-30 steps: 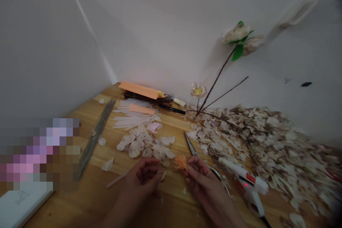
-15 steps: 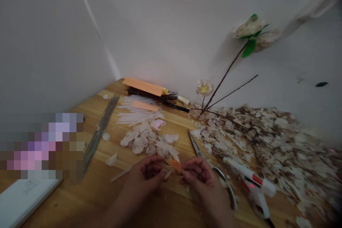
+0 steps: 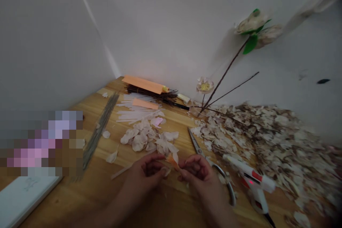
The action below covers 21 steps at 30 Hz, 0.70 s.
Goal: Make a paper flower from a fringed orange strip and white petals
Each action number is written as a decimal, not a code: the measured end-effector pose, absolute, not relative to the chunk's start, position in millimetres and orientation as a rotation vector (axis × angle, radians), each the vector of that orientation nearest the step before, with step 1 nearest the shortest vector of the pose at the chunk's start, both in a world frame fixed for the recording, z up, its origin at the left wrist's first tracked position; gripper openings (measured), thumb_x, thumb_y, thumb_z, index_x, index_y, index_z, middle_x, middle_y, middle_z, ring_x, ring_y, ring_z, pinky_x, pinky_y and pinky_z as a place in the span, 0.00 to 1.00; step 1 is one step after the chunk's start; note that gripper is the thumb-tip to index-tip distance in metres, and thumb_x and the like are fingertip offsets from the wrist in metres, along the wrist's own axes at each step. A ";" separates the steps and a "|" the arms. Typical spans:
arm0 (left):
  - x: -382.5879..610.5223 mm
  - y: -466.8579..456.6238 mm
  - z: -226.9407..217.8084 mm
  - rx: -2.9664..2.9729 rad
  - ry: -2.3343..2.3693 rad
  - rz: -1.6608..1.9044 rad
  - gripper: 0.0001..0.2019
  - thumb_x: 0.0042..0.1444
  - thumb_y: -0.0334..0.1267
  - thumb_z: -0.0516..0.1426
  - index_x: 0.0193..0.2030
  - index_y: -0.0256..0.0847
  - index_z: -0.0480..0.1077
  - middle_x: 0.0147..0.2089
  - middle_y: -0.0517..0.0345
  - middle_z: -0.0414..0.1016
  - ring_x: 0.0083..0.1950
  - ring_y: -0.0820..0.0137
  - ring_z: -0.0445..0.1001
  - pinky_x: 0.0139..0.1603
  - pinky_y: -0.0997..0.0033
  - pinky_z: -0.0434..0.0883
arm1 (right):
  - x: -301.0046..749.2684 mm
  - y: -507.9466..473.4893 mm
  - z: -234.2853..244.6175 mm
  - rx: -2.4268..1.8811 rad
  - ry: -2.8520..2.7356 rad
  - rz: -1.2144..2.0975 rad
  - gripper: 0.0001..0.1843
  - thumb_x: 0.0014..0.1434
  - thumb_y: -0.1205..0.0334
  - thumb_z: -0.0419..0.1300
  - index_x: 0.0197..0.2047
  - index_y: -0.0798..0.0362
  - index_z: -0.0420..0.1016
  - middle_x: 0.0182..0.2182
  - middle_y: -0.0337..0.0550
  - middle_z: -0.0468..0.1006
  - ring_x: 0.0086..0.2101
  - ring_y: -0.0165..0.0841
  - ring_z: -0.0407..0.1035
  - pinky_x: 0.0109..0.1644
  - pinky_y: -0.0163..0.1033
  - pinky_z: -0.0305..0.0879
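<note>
My right hand (image 3: 199,172) pinches the lower end of a small orange paper-like piece (image 3: 173,161) between thumb and fingertips. Just across from it, my left hand (image 3: 146,172) has its fingers curled, with a thin pale petal (image 3: 167,173) at the thumb tip. The left fingertips come close to the orange piece; whether they touch it I cannot tell. Beyond both hands lies a loose heap of pale petals (image 3: 140,137). Scissors (image 3: 196,145) rest beside my right hand, their handles partly behind it. To the right lies a white and red glue gun (image 3: 249,174) with a lit red light.
A large pile of dried petals (image 3: 280,142) spreads along the right wall. Flower stems (image 3: 226,71) lean there. At the back are glue sticks (image 3: 130,117), dark stems (image 3: 149,94) and orange paper (image 3: 143,83). Wires (image 3: 100,131) and a white box (image 3: 29,196) lie left.
The orange piece has turned more upright and shifted slightly left in my right fingers. Both hands stay in nearly the same place. The view has tilted slightly.
</note>
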State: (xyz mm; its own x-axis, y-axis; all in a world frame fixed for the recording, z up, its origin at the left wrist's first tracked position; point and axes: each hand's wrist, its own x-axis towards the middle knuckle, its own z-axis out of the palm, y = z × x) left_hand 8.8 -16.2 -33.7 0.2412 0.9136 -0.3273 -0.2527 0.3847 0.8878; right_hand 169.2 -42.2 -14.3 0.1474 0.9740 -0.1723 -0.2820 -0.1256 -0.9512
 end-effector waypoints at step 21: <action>7.3 -12.3 -39.6 0.776 1.006 0.814 0.16 0.32 0.34 0.66 0.33 0.40 0.76 0.27 0.57 0.77 0.28 0.69 0.74 0.28 0.73 0.69 | 161.7 -45.6 -8.0 -1.315 -1.059 1.260 0.12 0.43 0.61 0.67 0.27 0.47 0.66 0.26 0.36 0.76 0.29 0.33 0.70 0.35 0.38 0.63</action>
